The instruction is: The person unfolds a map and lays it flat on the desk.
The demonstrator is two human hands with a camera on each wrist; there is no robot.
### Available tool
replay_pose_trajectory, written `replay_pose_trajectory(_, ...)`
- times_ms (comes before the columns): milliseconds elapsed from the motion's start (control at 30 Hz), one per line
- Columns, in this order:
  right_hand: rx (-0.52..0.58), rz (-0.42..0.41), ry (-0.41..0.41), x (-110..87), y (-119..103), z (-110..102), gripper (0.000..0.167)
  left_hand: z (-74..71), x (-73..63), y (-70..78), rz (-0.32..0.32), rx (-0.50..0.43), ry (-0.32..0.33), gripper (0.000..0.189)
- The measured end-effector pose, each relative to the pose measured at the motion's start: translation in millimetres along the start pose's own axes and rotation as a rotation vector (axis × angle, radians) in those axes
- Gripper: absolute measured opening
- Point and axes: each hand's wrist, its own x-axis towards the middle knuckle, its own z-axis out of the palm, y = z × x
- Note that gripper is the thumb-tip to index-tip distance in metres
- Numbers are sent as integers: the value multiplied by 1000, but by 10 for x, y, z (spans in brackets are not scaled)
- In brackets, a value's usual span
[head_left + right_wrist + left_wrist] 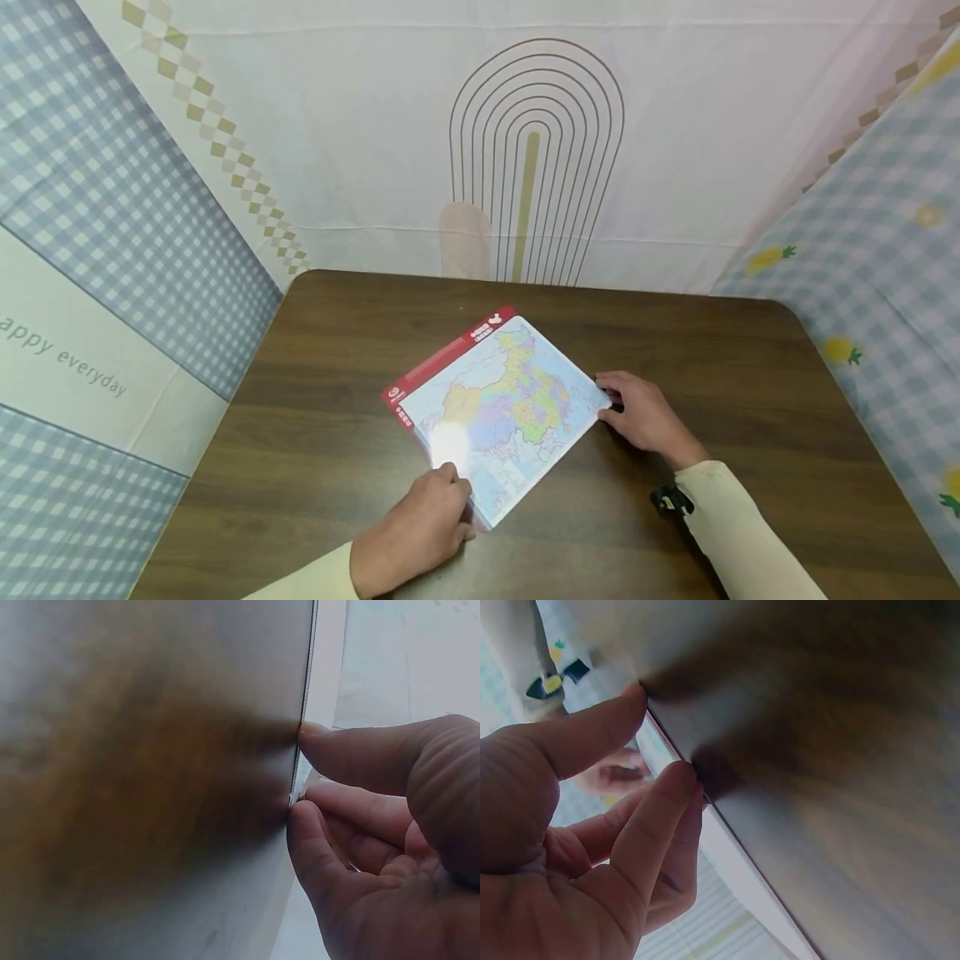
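Observation:
A flat, glossy, coloured map (517, 400) with a red strip along its far left side lies slantwise on the brown table. At its near left edge my left hand (420, 525) holds on, thumb towards me and fingers bent. My right hand (643, 414) holds the right corner, thumb and fingers on either side of it. In the left wrist view the left hand's fingertips (676, 780) meet the thin edge. The right wrist view has the right thumb (352, 754) and a bent finger against the thin edge there. The map's underside is hidden.
The brown wood-grain table (322, 350) has rounded far corners. A pale patterned cloth (360, 150) hangs behind it, with checked cloths at both sides. A dark wristband piece (671, 502) sits by the right cuff. A bright glare covers part of the map.

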Motion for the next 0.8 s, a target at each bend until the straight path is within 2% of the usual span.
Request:
replay_pose_trajectory(233, 8, -10, 26, 141, 16, 0, 45, 30, -10, 145, 39, 0, -67, 29)
replay_pose_trajectory(400, 20, 3, 16, 146, 33, -10, 46, 50, -4, 147, 46, -21, -84, 30)
replay_pose_trajectory(600, 28, 15, 15, 104, -12, -30, 46, 27, -2, 24, 73, -145, -83, 53)
replay_pose_trajectory(700, 28, 12, 30, 37, -75, -21, 47, -16, 14, -76, 99, -204, -61, 52)
replay_pose_trajectory(800, 28, 2, 65, -70, -196, 4, 52, -85, 66, -217, 109, -226, 2, 46)
